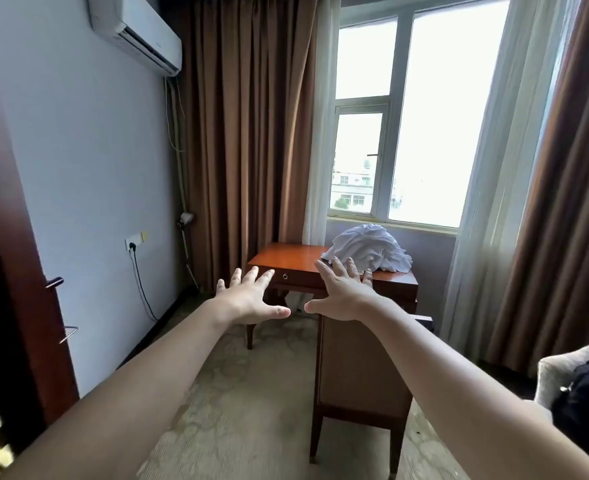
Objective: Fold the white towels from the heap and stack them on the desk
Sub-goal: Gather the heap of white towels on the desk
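The heap of white towels is piled loose and crumpled on the right part of the desk, below the window, with its lower folds draped near the desk's edge. No folded stack is seen yet. The left hand and the right hand are held out in the air with fingers spread and nothing grasped. Both are judged to be short of the heap.

If one towel is tugged from the tangle, others may be dragged along and spilled to the floor. The reach may also be hampered by the chair set before the desk.

Left of the heap, glossy bare wood is offered for folding. The room is carpeted, hung with brown curtains, and fitted with an air conditioner.
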Tool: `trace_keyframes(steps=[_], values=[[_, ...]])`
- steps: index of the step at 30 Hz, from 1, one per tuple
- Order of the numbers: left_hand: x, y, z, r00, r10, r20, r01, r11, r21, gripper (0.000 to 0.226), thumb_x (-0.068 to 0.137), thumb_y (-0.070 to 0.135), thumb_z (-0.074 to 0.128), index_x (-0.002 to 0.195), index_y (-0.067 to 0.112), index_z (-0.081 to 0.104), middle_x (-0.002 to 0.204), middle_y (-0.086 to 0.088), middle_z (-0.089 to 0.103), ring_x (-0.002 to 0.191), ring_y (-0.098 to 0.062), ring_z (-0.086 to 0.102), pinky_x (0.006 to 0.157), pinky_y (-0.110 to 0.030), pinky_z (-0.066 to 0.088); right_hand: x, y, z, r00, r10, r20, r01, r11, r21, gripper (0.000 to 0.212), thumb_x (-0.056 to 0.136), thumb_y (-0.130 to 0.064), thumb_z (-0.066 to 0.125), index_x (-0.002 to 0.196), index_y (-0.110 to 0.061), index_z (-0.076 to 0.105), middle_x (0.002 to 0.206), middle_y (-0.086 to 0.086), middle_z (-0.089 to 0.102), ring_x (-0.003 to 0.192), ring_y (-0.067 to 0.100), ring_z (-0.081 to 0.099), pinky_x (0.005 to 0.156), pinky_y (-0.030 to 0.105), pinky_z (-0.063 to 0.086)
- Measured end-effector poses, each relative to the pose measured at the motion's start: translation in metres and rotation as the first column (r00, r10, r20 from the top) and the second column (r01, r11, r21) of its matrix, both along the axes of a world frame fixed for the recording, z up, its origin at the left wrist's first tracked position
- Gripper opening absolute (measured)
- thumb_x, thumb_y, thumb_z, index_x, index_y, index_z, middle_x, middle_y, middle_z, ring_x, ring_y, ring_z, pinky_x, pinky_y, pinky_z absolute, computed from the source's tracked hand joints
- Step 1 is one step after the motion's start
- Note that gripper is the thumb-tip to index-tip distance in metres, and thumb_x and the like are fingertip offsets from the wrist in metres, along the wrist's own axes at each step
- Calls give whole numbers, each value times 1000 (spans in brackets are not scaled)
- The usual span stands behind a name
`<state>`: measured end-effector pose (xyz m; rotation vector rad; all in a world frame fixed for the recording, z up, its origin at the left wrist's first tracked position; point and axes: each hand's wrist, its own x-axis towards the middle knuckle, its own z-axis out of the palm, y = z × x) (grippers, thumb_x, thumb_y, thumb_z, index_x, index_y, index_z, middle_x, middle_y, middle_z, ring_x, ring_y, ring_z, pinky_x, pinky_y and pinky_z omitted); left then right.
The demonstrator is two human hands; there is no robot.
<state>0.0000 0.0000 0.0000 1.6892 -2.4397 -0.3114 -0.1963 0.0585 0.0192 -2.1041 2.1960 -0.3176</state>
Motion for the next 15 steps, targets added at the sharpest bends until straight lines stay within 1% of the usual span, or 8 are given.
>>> trace_keyframes(steps=[1, 5, 8, 15], values=[[0, 2, -3, 1000, 2, 7, -2, 1000, -7, 99, 82, 72, 55, 156, 37, -1, 165, 1, -10, 151, -26, -15, 119, -55, -5, 0, 0, -4, 1000, 3, -16, -4, 1000, -15, 94, 87, -57, 57, 157, -34, -1, 165, 3, -14, 148, 29, -24, 118, 59, -10], [2, 4, -20, 999, 33, 13, -33, 999, -13, 97, 83, 71, 54, 156, 37, 0, 165, 1, -9, 151, -26, -14, 119, -55, -5, -2, -6, -20, 1000, 27, -5, -27, 998, -52, 90, 89, -57, 54, 157, -33, 0, 165, 3, -14, 149, 29, -22, 118, 59, -9], [7, 0, -30, 998, 58, 34, -58, 998, -5, 96, 84, 70, 55, 157, 36, 0, 165, 0, -9, 151, -26, -14, 119, -55, -5, -1, -18, -29, 998, 44, -33, -45, 999, -31, 92, 89, -57, 55, 157, -33, -1, 165, 4, -14, 149, 29, -22, 117, 59, -10], [22, -47, -38, 994, 108, 27, -109, 994, 9, 97, 84, 70, 56, 156, 37, -1, 165, 1, -10, 151, -27, -15, 119, -55, -6, 8, -70, -44, 997, 72, -11, -72, 997, 17, 92, 89, -57, 56, 157, -33, -2, 165, 4, -12, 149, 28, -22, 118, 57, -11]])
